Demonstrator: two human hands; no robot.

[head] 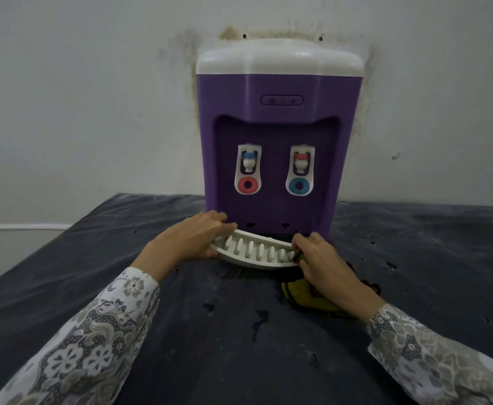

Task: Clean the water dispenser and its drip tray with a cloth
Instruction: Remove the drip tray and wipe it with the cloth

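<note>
worktop (93, 287): dark, scuffed
grip: left hand (192, 238) and right hand (324, 258) clamped on drip tray (257, 252); cloth (306, 293) under right
risk: tray tilts, spills beside dispenser (277, 135)

- No text, brand, number or label can be read anywhere.
- The dispenser (279, 135) shows only red and blue rings under its taps.
</note>
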